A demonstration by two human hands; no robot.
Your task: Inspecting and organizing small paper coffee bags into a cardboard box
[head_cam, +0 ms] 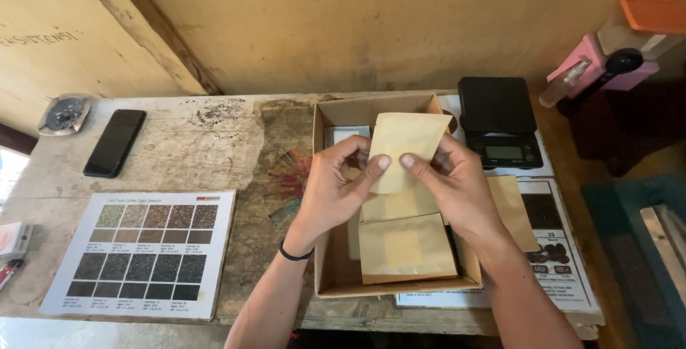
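Note:
Both hands hold one small tan paper pouch (411, 142) upright above an open cardboard box (325, 249). My left hand (336, 185) pinches the pouch's lower left edge, thumb in front. On the lower right edge, my right hand (454, 181) grips the same way. A black band circles my left wrist. Inside the box lie more tan pouches (406, 249), stacked flat, some with a pale window. Another pouch (514, 210) lies just outside the box on the right.
A black digital scale (498, 120) stands behind the box at the right. A printed chart of dark sample squares (146, 249) lies front left. A black phone (114, 142) and a metal ashtray (64, 113) sit far left. Pink and orange items (614, 56) stand at the right.

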